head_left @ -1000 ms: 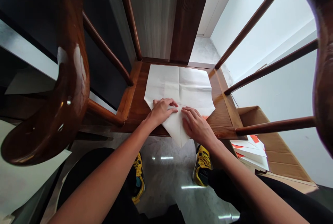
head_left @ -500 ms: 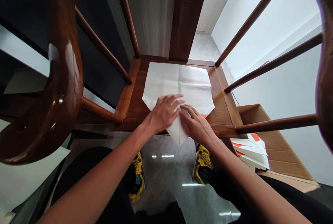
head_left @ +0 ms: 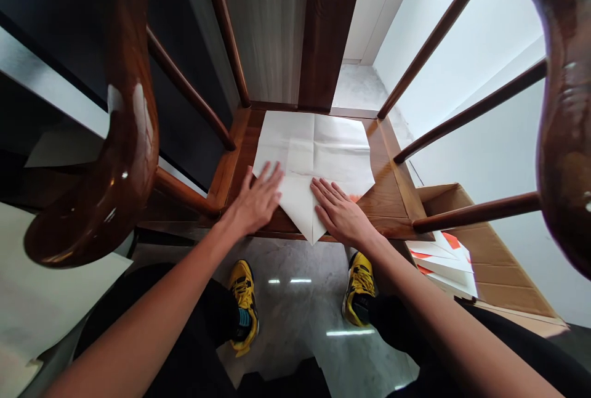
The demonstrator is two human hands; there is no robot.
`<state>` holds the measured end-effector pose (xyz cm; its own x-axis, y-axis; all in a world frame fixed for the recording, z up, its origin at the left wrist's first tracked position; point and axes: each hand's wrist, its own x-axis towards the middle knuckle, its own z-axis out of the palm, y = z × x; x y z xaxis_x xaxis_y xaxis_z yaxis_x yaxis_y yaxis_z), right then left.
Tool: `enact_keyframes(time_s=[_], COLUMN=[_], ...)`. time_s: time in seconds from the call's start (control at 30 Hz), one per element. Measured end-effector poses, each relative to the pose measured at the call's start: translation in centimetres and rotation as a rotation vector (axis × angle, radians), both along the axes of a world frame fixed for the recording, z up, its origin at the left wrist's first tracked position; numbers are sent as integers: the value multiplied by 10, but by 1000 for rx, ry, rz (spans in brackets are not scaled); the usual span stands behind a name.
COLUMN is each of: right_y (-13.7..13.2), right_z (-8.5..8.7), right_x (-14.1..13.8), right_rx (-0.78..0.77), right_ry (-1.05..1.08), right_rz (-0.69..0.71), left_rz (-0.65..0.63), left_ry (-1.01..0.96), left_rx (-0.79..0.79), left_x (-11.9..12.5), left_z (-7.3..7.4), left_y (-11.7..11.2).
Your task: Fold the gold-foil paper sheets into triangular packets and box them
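A white sheet of paper [head_left: 318, 145] lies on the seat of a wooden chair [head_left: 390, 201], creased down its middle and across. Its near end tapers to a point that sticks out past the seat's front edge. A little reddish print shows by its right side. My left hand [head_left: 258, 198], slightly blurred, has its fingers spread at the paper's left edge. Flat on the near right part of the paper rests my right hand [head_left: 339, 207], fingers stretched out.
Curved wooden armrests [head_left: 132, 133] with spindles flank the seat on both sides. At the right stands a cardboard box [head_left: 503, 262] holding several white papers with red patches [head_left: 450, 262]. A pale sheet [head_left: 55, 281] lies at the lower left. Yellow shoes [head_left: 244, 299] are on the floor below.
My left hand has moved left, from the paper's middle to its left edge. My right hand has flattened out. The paper's pointed end has shifted slightly back toward the seat.
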<state>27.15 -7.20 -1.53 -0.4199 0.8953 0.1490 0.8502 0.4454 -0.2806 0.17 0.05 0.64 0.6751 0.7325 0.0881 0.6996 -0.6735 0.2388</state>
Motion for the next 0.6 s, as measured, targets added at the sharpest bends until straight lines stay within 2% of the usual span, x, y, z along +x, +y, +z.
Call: enact_keyframes(time_s=[0.07, 0.13, 0.33, 0.47, 0.6], right_y=[6, 11, 18, 19, 19], right_z=[0, -1, -4, -3, -1], right_x=[0, 1, 2, 2, 3], right_rx=[-7, -6, -7, -23, -25], right_ry=[10, 13, 14, -6, 4], right_rz=[-4, -1, -5, -9, -12], left_rz=[-282, -441, -461, -553, -570], left_ry=[-7, -23, -28, -28, -25], left_rx=[-23, -8, 146, 182, 196], left_x=[7, 15, 26, 28, 32], left_z=[1, -3, -25, -22, -18], left_y=[-18, -36, -64, -72, -80])
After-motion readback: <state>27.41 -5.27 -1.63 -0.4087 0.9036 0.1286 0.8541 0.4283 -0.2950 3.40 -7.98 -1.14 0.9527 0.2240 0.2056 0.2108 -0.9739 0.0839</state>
